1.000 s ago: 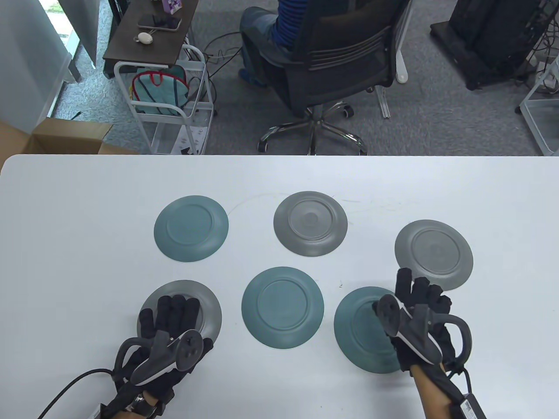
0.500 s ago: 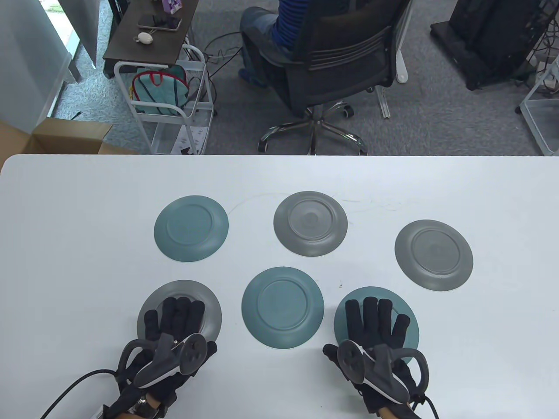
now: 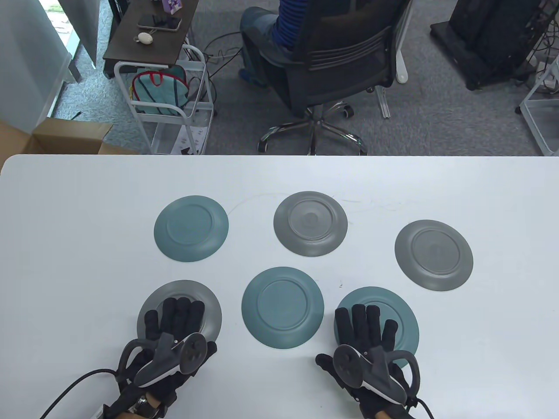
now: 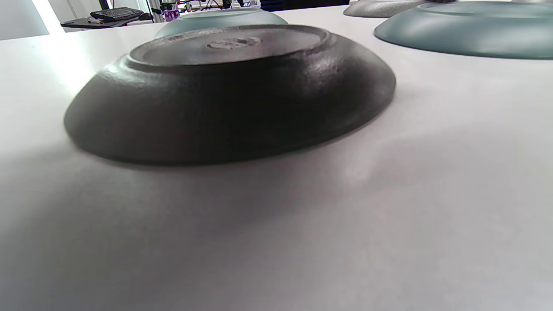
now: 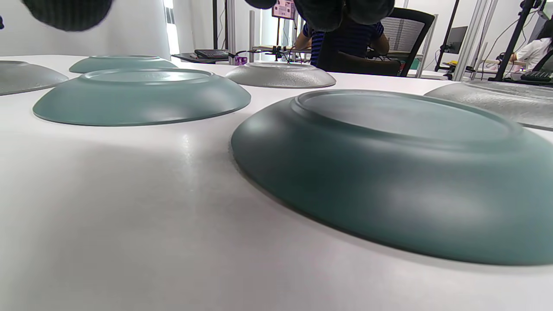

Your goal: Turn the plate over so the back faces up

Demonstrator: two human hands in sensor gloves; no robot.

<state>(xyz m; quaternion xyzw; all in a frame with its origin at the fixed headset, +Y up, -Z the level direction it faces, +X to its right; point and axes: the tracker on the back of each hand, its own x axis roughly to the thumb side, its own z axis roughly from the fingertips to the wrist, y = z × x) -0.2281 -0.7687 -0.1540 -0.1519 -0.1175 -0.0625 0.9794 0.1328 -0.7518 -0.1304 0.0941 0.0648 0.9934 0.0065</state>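
Your left hand [image 3: 168, 331] lies flat, fingers [image 3: 179, 312] spread and gripping nothing, over the near edge of the grey plate [image 3: 198, 294] at the bench's [image 3: 78, 244] front left; your right hand [image 3: 364, 345] is equally flat and empty over the teal plate [image 3: 393, 305] at front right. All six plates appear to sit foot ring up already, both wrist views showing it on these two. So I'd check each one before lifting; for any left, hook fingertips under the rim and turn it slowly, clear of neighbours.

No readable text, labels, brands or numbers on anything in view
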